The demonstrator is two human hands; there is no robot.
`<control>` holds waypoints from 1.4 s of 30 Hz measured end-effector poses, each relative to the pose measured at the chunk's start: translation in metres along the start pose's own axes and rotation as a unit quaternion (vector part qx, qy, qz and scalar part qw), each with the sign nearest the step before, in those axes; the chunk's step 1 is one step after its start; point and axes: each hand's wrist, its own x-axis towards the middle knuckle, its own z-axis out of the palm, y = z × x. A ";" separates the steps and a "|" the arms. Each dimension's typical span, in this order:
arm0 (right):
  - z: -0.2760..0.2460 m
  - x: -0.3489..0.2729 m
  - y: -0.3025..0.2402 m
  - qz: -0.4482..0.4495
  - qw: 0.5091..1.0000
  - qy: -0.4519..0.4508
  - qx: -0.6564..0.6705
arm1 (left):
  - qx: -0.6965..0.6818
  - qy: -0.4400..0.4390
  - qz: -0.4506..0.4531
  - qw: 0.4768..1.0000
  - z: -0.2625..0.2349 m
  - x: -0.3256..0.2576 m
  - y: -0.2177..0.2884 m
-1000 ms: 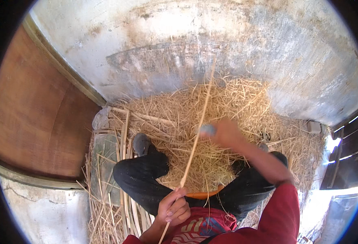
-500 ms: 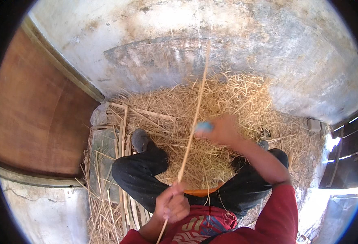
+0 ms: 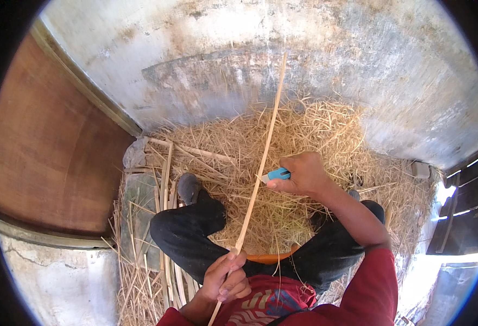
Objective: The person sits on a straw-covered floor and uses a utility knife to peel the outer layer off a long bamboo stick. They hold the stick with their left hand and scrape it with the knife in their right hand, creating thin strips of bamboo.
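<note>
A long, thin pale strip, apparently bamboo (image 3: pixel 271 127), slants up and away from my lap toward the wall. My left hand (image 3: pixel 227 277) is closed around its lower part, and the tail end sticks out below the fist. My right hand (image 3: pixel 304 173) grips a blue utility knife (image 3: pixel 278 174) at about the middle of the strip's length. The short blade points left and appears to touch the strip's right edge. Under the strip, between my bent legs, lies a heap of curly shavings (image 3: pixel 315 125).
Longer split strips (image 3: pixel 165 190) lie at my left by a grey slab (image 3: pixel 142 209). An orange object (image 3: pixel 271 257) shows between my thighs. A stained wall (image 3: pixel 239 70) rises ahead, a brown door panel (image 3: pixel 54 146) stands left, and a small block (image 3: pixel 420 169) sits at the right corner.
My right hand and knife were blurred with motion and are now sharp, in nearly the same place. The strip's far end has shifted slightly right. My left hand keeps its hold.
</note>
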 end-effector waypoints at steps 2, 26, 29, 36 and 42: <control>-0.002 0.001 0.006 -0.027 0.999 0.021 -0.015 | -0.001 0.004 -0.005 1.000 0.002 0.002 0.002; -0.009 -0.036 -0.022 0.012 0.985 -0.115 0.130 | 0.046 0.028 -0.065 0.996 -0.005 -0.025 -0.015; -0.015 -0.028 -0.023 0.042 0.985 -0.134 0.099 | 0.017 0.006 -0.033 0.999 -0.002 -0.007 -0.013; -0.007 -0.022 -0.010 0.069 0.994 -0.081 0.039 | 0.027 0.035 0.008 0.999 0.011 0.025 -0.007; -0.012 -0.020 -0.026 0.079 0.989 -0.123 0.030 | 0.025 0.047 0.016 0.998 0.013 0.015 -0.009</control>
